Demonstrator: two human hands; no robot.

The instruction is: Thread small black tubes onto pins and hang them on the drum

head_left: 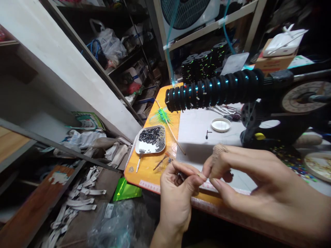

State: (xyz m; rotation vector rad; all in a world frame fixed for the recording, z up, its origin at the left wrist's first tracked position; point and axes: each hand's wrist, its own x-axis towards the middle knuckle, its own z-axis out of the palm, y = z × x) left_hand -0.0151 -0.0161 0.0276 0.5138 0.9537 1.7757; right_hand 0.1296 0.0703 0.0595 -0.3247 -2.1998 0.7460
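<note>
My left hand (178, 196) and my right hand (248, 175) meet over the table's front edge. Fingertips of both are pinched together around something tiny and pale, too small to name. A band of tape-like wrap covers a finger of the right hand. Just beyond lie a white sheet (192, 129), a small black piece (207, 134) and a round white dish (221, 129). To the left, a white tray (144, 148) carries many small black, bullet-shaped pieces (152, 135) and grey bits. A white-handled brush (138, 165) leans at its edge. Behind the tray, a bristly green bundle (162, 115) sits by a thin stick (176, 137).
A horizontal rod with black ringed rolls (217, 89) juts over the table from a dark machine with a dial (305, 96). Coloured beads (302, 168) and a shallow dish (318, 172) are at right. Dark spools (203, 62) and a fan (188, 12) stand behind; shelves are left.
</note>
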